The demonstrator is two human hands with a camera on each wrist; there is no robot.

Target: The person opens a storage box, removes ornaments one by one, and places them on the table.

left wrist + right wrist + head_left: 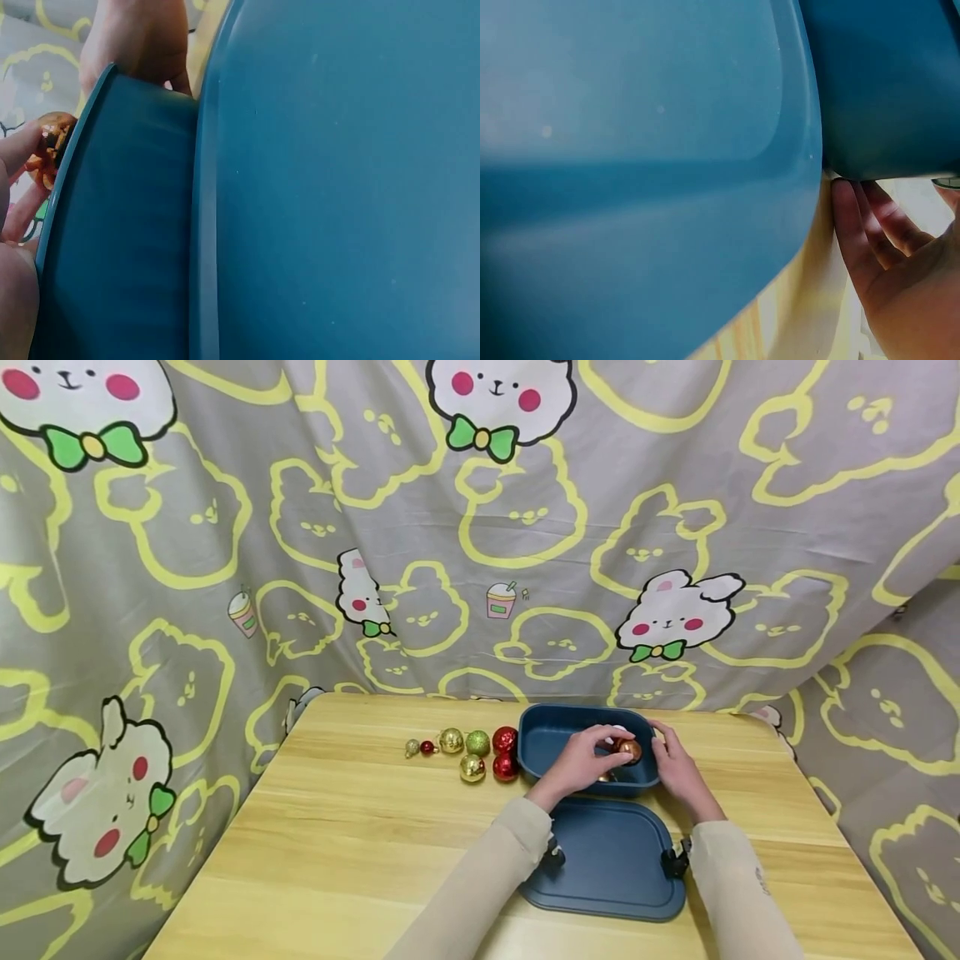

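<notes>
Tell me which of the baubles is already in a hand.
The copper bauble, pinched by the left hand over the blue box; the other baubles lie on the table.

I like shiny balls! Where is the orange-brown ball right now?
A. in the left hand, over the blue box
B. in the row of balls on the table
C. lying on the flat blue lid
A: the left hand pinches the orange-brown ball above the blue box.
</notes>
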